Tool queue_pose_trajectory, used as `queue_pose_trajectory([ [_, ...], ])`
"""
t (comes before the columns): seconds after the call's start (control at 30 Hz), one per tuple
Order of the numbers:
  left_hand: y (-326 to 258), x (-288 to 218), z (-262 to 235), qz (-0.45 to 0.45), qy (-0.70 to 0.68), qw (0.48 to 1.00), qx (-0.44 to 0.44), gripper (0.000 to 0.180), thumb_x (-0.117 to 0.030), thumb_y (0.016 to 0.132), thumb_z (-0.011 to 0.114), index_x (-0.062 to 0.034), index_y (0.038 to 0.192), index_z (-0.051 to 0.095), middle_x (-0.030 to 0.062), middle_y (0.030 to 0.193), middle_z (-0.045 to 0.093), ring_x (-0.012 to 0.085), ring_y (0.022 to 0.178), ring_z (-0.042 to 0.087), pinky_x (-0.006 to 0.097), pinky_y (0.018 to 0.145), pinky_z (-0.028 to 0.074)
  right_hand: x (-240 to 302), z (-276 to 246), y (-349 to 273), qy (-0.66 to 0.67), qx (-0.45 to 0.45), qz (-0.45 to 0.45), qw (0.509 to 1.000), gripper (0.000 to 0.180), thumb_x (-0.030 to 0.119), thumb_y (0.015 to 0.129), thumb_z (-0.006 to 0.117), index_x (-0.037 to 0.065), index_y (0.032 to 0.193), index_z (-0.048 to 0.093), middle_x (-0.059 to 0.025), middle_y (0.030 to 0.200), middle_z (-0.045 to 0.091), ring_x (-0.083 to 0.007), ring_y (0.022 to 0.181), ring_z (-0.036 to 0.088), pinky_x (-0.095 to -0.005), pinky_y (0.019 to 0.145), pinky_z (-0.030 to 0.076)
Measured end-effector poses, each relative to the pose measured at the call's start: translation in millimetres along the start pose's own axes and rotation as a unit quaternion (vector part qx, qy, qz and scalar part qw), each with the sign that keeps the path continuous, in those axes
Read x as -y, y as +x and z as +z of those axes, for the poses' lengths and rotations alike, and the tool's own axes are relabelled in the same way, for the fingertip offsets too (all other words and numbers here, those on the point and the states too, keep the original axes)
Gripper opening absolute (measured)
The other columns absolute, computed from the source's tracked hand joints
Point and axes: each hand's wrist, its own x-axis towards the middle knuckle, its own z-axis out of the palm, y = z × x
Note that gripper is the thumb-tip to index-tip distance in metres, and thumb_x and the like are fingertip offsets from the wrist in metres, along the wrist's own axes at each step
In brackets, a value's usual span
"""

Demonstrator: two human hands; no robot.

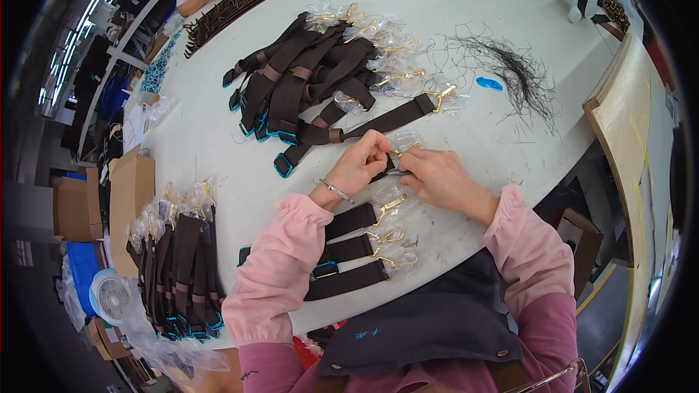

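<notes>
Navy apron [422,338], hands [357,166] at dark strap [384,169]

The left hand [357,165] and right hand [440,178] look fairly sharp in bright, even light. Well up-left of the grip, tube lights [89,20] glare white; just beside it, clear plastic [409,138] glints. Farthest from it, edges curve and 4 corners go black.

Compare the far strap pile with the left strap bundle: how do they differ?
The far strap pile lies jumbled; the left strap bundle runs roughly parallel. The pile's gold clasps point mostly rightward; the bundle's gold clasps point toward the picture's top. Both show dark straps, blue-edged buckles and clear plastic.
</notes>
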Motion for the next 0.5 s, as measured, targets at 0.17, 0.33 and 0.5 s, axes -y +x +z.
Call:
queue_pose_trajectory([
  [0.17, 1.9, 3.0, 0.5, 0.019, -0.001, 1.0, -0.005, 0.021, 0.006, 0.079, 0.052, -0.0037, 0.094, 0.041, -0.0012, 0.069, 0.046, 0.0051, 0.063, 0.041, 0.021, 0.056, 0.036, 0.9, 0.5, 1.4, 0.007, 0.008, -0.008, 1.0, 0.017, 0.014, 0.073, 0.065, 0.005, 0.082, 0.053, -0.0065, 0.081, 0.056, -0.0268, 0.075, 0.059, -0.0394, 0.062, 0.045],
  [0.33, 2.6, 5.2, -0.8, 0.019, -0.001, 1.0, 0.003, 0.02, 0.005, 0.08, 0.052, -0.004, 0.094, 0.041, -0.0013, 0.07, 0.047, 0.0049, 0.063, 0.042, 0.02, 0.057, 0.036, 3.7, 3.2, 3.2, -0.011, 0.027, -0.012, 1.0, 0.02, 0.014, 0.072, 0.067, 0.005, 0.082, 0.052, -0.0081, 0.083, 0.056, -0.0284, 0.077, 0.059, -0.0401, 0.063, 0.046],
  [0.5, 12.0, -38.8, -0.7, 0.002, -0.06, 0.996, -0.07, 0.018, -0.001, 0.083, 0.053, -0.0039, 0.099, 0.044, -0.0004, 0.074, 0.05, 0.0057, 0.067, 0.047, 0.022, 0.059, 0.04, 10.5, -3.2, -0.4, 0.015, 0.02, -0.016, 1.0, 0.023, 0.016, 0.072, 0.066, 0.005, 0.087, 0.052, -0.0081, 0.086, 0.058, -0.0282, 0.078, 0.06, -0.0394, 0.063, 0.047],
])
